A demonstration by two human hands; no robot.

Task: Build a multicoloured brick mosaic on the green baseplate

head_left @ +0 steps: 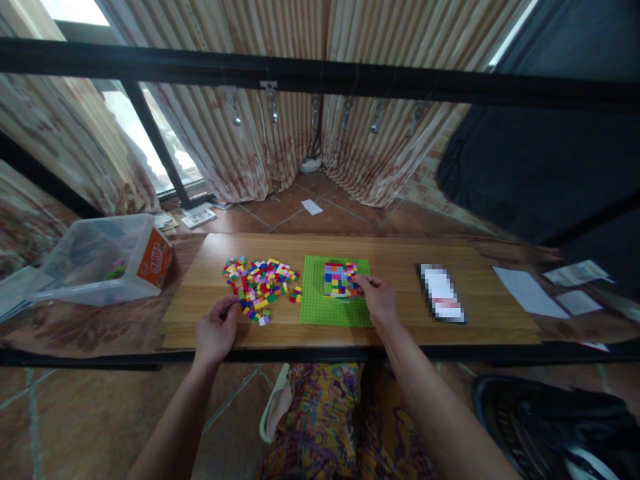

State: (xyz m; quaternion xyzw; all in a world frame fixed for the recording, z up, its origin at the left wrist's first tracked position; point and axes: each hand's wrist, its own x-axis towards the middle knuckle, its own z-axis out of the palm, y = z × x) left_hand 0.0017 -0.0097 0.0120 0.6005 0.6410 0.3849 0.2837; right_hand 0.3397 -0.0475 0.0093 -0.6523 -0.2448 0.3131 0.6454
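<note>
A green baseplate [313,310] lies on the wooden board, with a multicoloured block of toy bricks [336,280] built on its upper middle. My right hand [377,297] reaches over the plate's right side, thumb and forefinger pinched on a small toy brick at the block's right edge; the brick is mostly hidden by the fingertips. To the left of the plate spreads a loose pile of small toy bricks [263,280] in many colours. At the pile's lower left rests my left hand [219,325], its fingers curled together; whatever they hold is too small to make out.
A phone [443,293] with a blurred screen lies right of the plate on the wooden board [400,257]. A clear plastic box [100,260] with an orange label stands at the left. Papers [530,291] lie at the right. A dark metal bar [320,77] crosses above.
</note>
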